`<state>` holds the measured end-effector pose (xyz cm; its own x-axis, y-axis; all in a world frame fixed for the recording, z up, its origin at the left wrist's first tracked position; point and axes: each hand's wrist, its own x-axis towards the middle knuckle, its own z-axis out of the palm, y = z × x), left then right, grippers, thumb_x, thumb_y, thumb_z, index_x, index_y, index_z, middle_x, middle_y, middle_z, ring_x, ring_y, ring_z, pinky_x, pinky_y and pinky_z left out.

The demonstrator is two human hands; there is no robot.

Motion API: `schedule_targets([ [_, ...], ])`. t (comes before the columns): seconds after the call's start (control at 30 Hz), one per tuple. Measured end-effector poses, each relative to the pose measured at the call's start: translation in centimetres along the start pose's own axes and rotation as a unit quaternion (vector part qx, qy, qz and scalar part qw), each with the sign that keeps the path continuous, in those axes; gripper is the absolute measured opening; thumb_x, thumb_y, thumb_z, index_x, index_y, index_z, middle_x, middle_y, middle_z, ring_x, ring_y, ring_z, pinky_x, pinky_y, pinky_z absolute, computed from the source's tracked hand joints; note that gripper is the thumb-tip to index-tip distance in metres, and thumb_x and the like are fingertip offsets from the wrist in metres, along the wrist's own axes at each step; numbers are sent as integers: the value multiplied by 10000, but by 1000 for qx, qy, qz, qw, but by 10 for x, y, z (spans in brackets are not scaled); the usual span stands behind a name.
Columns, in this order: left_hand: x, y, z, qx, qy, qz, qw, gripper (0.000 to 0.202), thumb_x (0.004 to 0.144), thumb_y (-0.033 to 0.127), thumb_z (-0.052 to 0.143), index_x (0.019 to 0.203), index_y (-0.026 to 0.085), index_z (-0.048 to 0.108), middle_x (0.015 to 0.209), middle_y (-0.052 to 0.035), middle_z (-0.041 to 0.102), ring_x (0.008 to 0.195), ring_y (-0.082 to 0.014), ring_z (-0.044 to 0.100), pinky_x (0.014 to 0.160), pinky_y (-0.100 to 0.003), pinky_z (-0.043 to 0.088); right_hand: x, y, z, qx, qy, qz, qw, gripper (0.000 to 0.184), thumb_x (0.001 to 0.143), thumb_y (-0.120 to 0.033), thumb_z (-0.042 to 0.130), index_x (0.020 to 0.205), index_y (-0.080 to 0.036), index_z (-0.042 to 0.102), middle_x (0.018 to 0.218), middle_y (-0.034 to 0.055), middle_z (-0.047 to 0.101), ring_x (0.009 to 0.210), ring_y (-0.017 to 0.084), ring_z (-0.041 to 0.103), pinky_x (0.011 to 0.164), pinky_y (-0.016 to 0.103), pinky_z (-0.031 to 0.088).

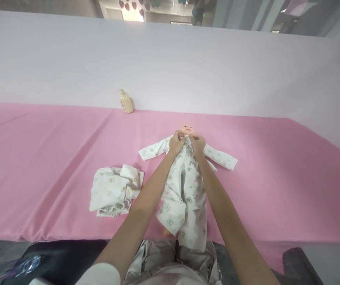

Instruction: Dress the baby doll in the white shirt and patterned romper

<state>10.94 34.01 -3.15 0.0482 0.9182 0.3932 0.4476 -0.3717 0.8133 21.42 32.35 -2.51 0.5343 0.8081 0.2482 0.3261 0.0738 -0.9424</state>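
Observation:
A baby doll (187, 129) lies on its back on the pink sheet (54, 158), dressed in a white patterned sleepsuit (184, 190) that hangs open down the front. My left hand (176, 142) pinches the suit's left collar edge just under the doll's chin. My right hand (197, 144) pinches the right collar edge beside it. Both hands are closed on the fabric and nearly touch each other. The doll's sleeves spread out to either side.
A crumpled white patterned garment (115, 190) lies on the sheet left of the doll. A cream lotion bottle (125, 101) stands at the back against the white wall. The near table edge runs under my forearms.

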Motion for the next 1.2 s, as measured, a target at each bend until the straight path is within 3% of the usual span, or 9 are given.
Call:
schedule_targets([
  [0.13,-12,9,-6,51,27,28,998,169,843,263,459,964,203,560,938,8,655,788,-118,567,759,-234,428,-24,-3,-8,-79,41,-91,992,196,759,-307,543,744,-135,636,869,87,632,737,147,568,761,265,444],
  [0.3,-35,19,-14,164,-36,72,983,190,845,285,475,900,209,640,931,-36,631,936,-178,551,831,-270,414,-53,5,-19,-109,36,-159,981,165,792,-213,466,791,-141,615,947,105,592,905,176,541,866,281,412],
  [0.43,-43,16,-18,166,-49,111,979,204,861,313,480,947,233,648,971,-30,610,964,-182,530,830,-270,413,-61,7,-20,-131,36,-177,975,212,822,-181,398,905,-154,592,953,92,582,901,182,524,840,297,407],
  [0.63,-42,10,-18,175,-64,155,970,240,921,250,362,906,190,593,920,-44,620,891,-191,516,829,-309,398,-64,9,-17,-144,13,-253,957,240,886,-221,356,836,-176,586,831,74,601,812,199,499,770,320,395],
  [0.83,-42,14,-19,172,-69,161,969,181,896,270,422,870,193,584,890,-43,611,876,-198,515,831,-318,390,-62,15,-17,-124,58,-222,965,217,873,-242,404,766,-181,582,803,64,578,804,192,494,769,320,388],
  [0.97,-41,15,-20,153,-75,156,973,164,881,249,436,848,196,587,855,-34,615,853,-197,516,785,-312,393,-60,15,-18,-112,54,-193,973,240,876,-269,397,763,-180,589,798,61,592,795,190,496,763,322,383],
  [1.2,-40,18,-21,52,-80,120,988,178,864,276,466,846,190,621,832,-16,657,809,-175,544,735,-280,397,-65,12,-23,-82,60,-217,971,240,857,-301,421,812,-182,624,767,49,625,762,187,507,750,318,402],
])
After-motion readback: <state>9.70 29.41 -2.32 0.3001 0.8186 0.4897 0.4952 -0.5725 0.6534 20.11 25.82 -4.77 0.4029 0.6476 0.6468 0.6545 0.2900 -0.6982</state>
